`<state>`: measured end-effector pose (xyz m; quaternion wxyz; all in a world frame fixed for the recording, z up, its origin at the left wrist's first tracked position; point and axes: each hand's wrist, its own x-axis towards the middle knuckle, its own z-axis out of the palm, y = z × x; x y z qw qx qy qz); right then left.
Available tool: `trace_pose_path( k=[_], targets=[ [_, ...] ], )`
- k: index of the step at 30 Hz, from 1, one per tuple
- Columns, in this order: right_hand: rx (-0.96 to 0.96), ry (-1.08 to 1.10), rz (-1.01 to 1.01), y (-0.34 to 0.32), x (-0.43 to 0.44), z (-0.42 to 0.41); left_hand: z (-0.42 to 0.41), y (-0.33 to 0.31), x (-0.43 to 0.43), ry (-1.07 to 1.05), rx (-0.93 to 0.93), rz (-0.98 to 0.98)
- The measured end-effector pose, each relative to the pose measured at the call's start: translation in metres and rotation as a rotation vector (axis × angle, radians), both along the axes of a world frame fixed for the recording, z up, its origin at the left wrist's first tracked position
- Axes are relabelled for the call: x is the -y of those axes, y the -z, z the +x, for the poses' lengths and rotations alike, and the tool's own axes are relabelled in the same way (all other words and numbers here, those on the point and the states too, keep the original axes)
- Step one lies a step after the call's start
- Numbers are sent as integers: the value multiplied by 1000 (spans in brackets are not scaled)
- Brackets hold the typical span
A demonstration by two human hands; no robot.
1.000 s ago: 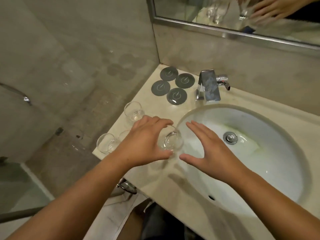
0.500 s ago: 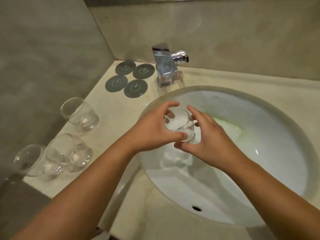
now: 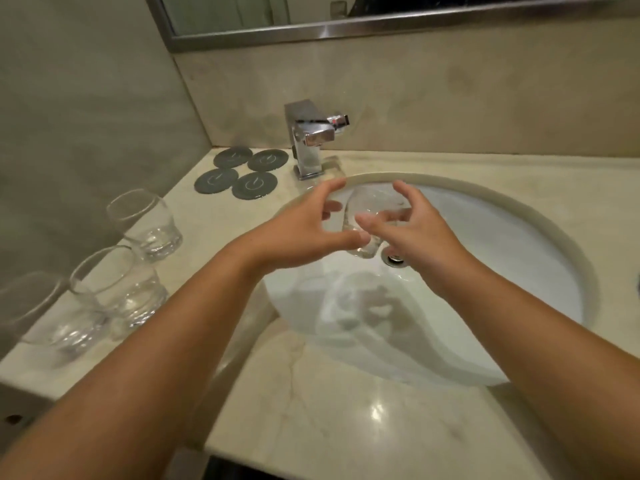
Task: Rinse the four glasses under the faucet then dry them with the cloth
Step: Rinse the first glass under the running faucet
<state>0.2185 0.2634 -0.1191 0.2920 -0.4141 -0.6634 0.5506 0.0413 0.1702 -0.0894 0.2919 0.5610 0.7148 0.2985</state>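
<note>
While both bare forearms reach in from the lower edge, a clear glass (image 3: 362,220) is held over the white sink (image 3: 519,216), just in front of the faucet (image 3: 311,140) and above the drain (image 3: 394,258). The glass is gripped by both hands at once. The left hand (image 3: 298,233) is curled round its left side, thumb under the base and forefinger stretched over the top. The right hand (image 3: 419,233) is clasped on its right side, thumb laid across the near wall and fingers hooked over the far one. The glass is tilted, its thick base turned toward the person and its mouth toward the faucet. Its outline is blurred, so finer detail cannot be made out. A shadow of hands and glass is cast on the basin below.

Three other glasses are stood upright on the pale counter (image 3: 346,410) left of the sink, in a row along the wall. The far glass (image 3: 145,220) is set apart, while the middle glass (image 3: 117,282) and the near glass (image 3: 45,320) are close together; whether they touch cannot be told. Four dark round coasters (image 3: 242,173) are laid in a cluster in the corner, just left of the faucet. The lower edge of a framed mirror (image 3: 346,29) is seen above.
</note>
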Motion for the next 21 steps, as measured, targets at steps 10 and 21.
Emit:
trace_pose_path(
  k=[10, 21],
  targets=[
    [-422, 166, -516, -2, -8, -22, -2, 5, -24, -136, 232, 54],
    [-84, 197, -119, -29, -55, -62, -27, 33, -28, -446, 442, 342]
  ],
)
